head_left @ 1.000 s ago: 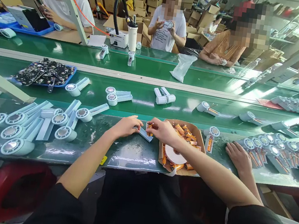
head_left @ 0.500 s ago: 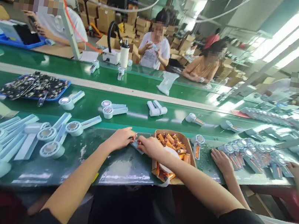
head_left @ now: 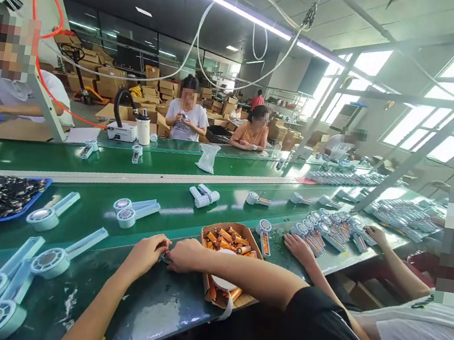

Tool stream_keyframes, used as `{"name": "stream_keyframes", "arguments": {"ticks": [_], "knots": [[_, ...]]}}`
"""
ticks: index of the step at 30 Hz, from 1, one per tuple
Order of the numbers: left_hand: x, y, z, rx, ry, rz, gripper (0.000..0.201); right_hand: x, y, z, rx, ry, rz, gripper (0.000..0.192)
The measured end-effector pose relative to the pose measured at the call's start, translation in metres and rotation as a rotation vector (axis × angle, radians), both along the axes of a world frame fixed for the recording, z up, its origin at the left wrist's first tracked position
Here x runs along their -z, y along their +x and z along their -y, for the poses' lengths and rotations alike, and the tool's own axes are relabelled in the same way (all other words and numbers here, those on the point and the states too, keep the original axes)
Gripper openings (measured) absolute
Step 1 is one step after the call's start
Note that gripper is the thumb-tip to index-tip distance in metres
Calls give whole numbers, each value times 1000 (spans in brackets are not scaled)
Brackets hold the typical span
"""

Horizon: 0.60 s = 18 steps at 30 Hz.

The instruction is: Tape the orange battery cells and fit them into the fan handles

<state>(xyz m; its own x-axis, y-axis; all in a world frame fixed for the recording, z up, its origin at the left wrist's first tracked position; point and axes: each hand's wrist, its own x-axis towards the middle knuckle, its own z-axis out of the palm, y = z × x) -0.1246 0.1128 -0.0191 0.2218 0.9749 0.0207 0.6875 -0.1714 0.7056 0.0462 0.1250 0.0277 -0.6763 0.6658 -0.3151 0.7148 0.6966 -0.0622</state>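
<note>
My left hand (head_left: 149,253) is closed, its fingertips pinched together over the bench. Beside it, my right hand (head_left: 187,255) is closed too, its fingers curled down close to the left fingertips. Between them shows a sliver of a light-blue fan housing (head_left: 163,259), mostly covered by my fingers. What the left fingertips pinch is too small to make out. A cardboard box (head_left: 247,302) of orange battery cells (head_left: 228,239) stands under and beyond my right forearm, with a white round thing on top. Several open light-blue fan housings (head_left: 51,262) lie left of my hands.
A green conveyor belt (head_left: 92,215) carries spaced fan housings. At left is a blue tray (head_left: 29,208) heaped with circuit boards. A co-worker's hands (head_left: 300,249) rest by grouped housings with orange cells (head_left: 329,228) at right. Other people sit across the belt; a slanted metal post (head_left: 47,100) rises at left.
The view has tilted up and swung right, so things appear farther left and more ceiling shows. My hands stay together at the same spot by the box, still working on the piece.
</note>
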Motion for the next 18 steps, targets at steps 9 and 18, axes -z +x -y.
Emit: {"name": "stream_keyframes", "arguments": {"ticks": [9,18], "knots": [[11,-28,-9,-290,86,90,47,-35,110,-87,337,185,-170,35],[18,91,-136,-61,153,-249,56,-9,204,-179,691,221,2,35]]}}
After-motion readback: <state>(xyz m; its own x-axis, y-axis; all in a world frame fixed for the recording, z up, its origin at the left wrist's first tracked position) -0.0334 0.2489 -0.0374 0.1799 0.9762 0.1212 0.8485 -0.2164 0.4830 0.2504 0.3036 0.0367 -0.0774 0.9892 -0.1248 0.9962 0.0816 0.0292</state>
